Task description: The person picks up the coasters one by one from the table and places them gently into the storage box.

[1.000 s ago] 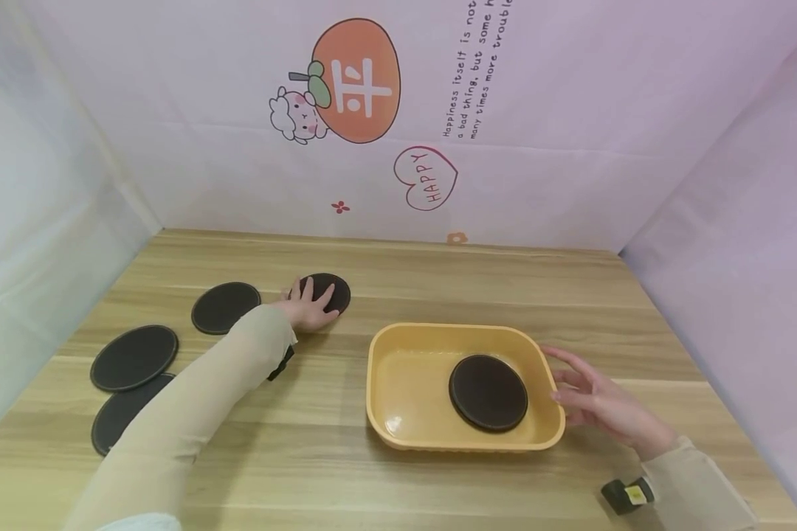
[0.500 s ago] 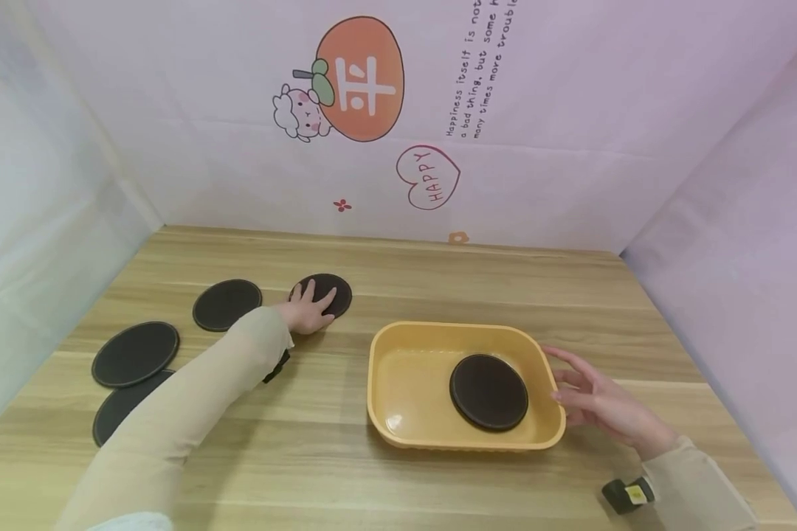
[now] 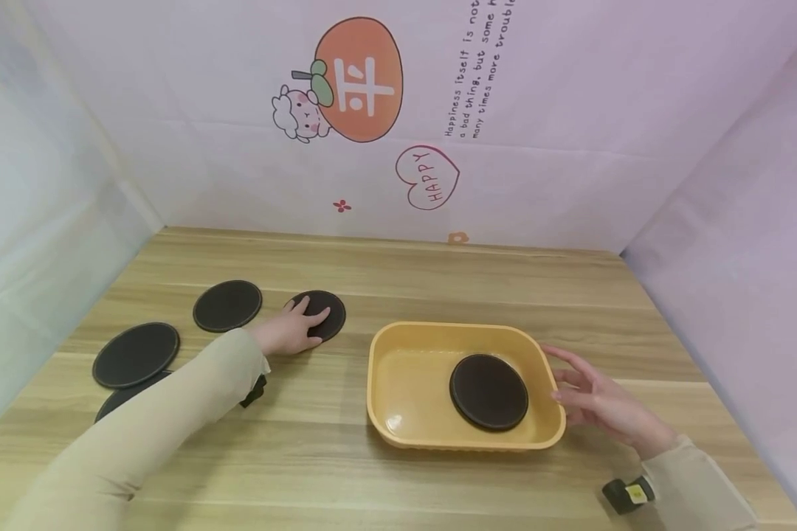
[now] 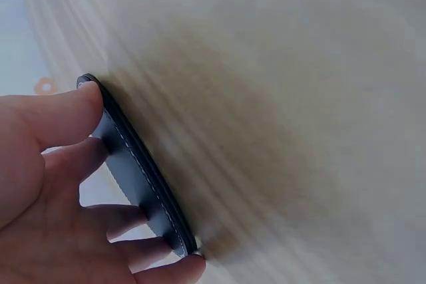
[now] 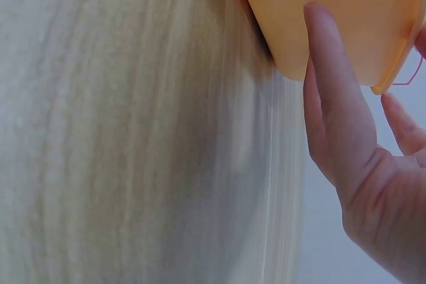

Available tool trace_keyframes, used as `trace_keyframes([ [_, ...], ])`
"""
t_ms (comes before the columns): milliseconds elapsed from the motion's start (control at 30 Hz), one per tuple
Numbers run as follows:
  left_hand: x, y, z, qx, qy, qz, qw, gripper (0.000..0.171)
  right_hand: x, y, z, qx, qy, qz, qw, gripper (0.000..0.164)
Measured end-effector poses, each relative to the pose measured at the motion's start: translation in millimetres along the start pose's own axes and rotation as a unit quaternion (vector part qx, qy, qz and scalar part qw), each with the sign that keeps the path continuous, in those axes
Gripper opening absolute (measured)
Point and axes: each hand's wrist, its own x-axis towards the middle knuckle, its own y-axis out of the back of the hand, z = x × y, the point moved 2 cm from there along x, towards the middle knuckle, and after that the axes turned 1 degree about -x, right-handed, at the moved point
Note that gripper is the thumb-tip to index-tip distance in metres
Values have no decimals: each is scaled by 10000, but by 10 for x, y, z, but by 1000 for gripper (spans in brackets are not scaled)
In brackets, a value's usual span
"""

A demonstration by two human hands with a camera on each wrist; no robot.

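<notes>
Near the table's middle-left, my left hand (image 3: 285, 332) spreads over a round black coaster (image 3: 334, 317) with stitched edging. From the left wrist view, the thumb lies on one edge of this coaster (image 4: 126, 164), fingers across its face and the little finger at the opposite edge. My right hand (image 3: 607, 405) rests against the right end of a yellow plastic box (image 3: 398, 383). In the right wrist view its extended fingers (image 5: 333, 78) touch the outer wall. One black coaster, looking thick enough to be a small stack, lies inside the box (image 3: 488, 391).
Further left lie a lone black coaster (image 3: 227, 305) and two overlapping ones, the upper coaster (image 3: 136, 355) partly covering the lower coaster (image 3: 122, 398). The left sleeve (image 3: 173, 413) hides part of the lower one. Cloth walls (image 3: 538, 184) enclose the wooden table (image 3: 292, 472).
My left hand has come back toward me and slightly left, and the coaster under it has moved along. The right hand and the box have stayed in place.
</notes>
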Motion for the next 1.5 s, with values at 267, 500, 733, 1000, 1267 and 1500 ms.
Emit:
trace_keyframes([
  [267, -181, -101, 25, -44, -113, 152, 9998, 58, -33, -4, 27, -204, -152, 108, 9996, 62],
  [500, -382, -190, 59, -269, -137, 386, 9988, 56, -47, -7, 19, -102, -62, 43, 9999, 61],
  [733, -535, -266, 38, -364, -157, 572, 9976, 56, -35, -17, 12, 49, 18, -120, 9999, 63],
  [1000, -500, -227, -5, -546, -124, 721, 9958, 63, -19, -15, -17, -8, 2, -4, 10000, 61],
  [1267, -358, -133, -55, -943, -42, -31, 9955, 79, -4, -5, 12, 14, -3, -99, 9999, 62],
  [1500, -299, -18, -66, -853, 87, 288, 9959, 89, -3, -1, -8, 50, 50, -121, 9999, 62],
])
